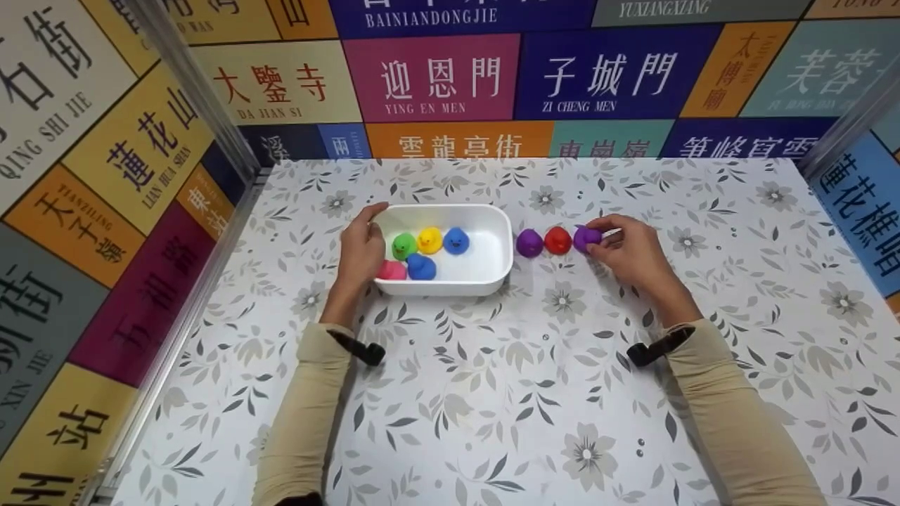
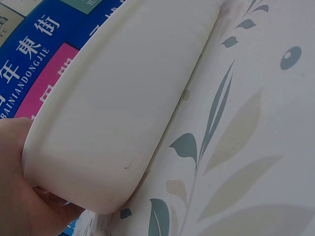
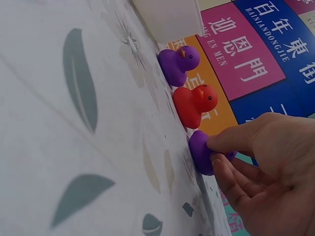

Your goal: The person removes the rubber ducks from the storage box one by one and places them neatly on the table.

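Note:
A white plastic tub [image 1: 478, 267] stands on the table with several small rubber ducks inside: a green duck [image 1: 403, 246], a yellow duck [image 1: 429, 240], two blue ones and a pink duck [image 1: 393, 270]. My left hand [image 1: 361, 246] grips the tub's left end, fingers over the rim. Right of the tub, a purple duck [image 1: 529, 243] and a red duck [image 1: 557, 240] sit in a row. At the row's right end my right hand [image 1: 629, 246] pinches a second purple duck [image 3: 202, 153] between thumb and fingers, close beside the red one.
A floral-patterned cloth [image 1: 457, 393] covers the table. Panels with printed characters [image 1: 432, 77] rise behind it and along the left and right sides. Both wrists carry small black cameras on straps over beige sleeves [image 1: 731, 393].

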Demonstrator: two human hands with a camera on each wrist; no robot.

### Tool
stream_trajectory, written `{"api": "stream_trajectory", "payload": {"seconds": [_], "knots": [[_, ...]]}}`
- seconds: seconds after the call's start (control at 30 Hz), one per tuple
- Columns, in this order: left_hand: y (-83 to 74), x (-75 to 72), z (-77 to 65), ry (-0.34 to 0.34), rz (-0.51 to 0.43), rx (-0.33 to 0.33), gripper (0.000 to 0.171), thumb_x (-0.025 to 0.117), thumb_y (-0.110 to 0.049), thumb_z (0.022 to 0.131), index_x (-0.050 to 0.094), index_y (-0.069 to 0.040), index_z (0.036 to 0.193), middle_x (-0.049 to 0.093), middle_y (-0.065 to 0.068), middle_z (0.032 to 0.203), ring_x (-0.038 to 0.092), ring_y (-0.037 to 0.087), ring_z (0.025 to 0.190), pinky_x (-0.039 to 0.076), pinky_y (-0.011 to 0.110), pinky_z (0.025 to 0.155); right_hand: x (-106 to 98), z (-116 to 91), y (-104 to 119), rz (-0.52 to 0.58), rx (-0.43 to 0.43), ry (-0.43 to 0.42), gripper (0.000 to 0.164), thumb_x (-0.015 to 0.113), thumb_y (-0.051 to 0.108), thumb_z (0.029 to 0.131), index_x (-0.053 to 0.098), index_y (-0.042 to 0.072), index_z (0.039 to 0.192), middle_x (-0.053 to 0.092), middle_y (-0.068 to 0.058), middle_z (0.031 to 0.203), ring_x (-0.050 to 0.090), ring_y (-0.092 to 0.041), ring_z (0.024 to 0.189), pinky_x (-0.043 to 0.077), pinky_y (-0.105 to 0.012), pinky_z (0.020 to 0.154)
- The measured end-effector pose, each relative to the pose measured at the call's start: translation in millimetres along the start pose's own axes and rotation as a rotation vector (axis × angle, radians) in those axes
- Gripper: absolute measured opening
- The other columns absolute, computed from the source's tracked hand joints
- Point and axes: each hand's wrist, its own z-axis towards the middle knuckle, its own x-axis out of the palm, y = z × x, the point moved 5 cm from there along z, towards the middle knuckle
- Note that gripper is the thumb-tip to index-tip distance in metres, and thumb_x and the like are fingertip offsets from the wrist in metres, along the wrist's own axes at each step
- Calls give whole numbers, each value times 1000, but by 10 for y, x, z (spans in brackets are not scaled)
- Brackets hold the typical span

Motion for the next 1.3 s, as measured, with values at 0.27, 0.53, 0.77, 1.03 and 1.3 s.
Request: {"api": "stream_trajectory", "payload": {"seconds": [0.27, 0.53, 0.77, 1.03, 1.3], "knots": [[-10, 5, -4, 0, 11, -15, 47, 39, -6, 112, 59, -11, 153, 61, 9, 158, 56, 23, 144, 41, 45, 127, 2, -4, 16, -7, 19, 10, 39, 78, 5, 96, 70, 2, 134, 71, -22, 130, 70, -29, 104, 51, -7, 74], [-8, 7, 3, -2, 12, -6, 48, 40, -6, 111, 60, -13, 153, 61, 8, 158, 55, 22, 146, 39, 45, 129, -10, -10, 16, 14, 54, 26, 39, 80, 7, 96, 70, 5, 134, 71, -22, 129, 72, -30, 107, 52, -9, 74], [4, 7, 8, 7, 16, -22, 48, 39, -7, 111, 60, -15, 154, 60, 6, 159, 53, 21, 147, 38, 44, 130, -16, -10, 17, -3, 43, 25, 39, 81, 7, 95, 70, 4, 132, 72, -23, 127, 72, -29, 104, 52, -9, 73], [10, 12, 11, 20, 12, -48, 48, 38, -8, 112, 58, -16, 155, 59, 4, 160, 50, 21, 151, 36, 45, 131, -7, 4, 18, -73, -1, 36, 57, 85, 20, 94, 64, 5, 144, 67, -25, 132, 67, -39, 117, 54, -34, 94], [15, 8, 23, 20, 20, -40, 48, 39, -6, 112, 59, -14, 155, 59, 6, 160, 51, 22, 150, 36, 45, 130, -9, 13, 40, -74, 9, 21, 73, 87, 33, 93, 56, 7, 153, 53, -28, 151, 52, -46, 137, 46, -63, 112]]}}
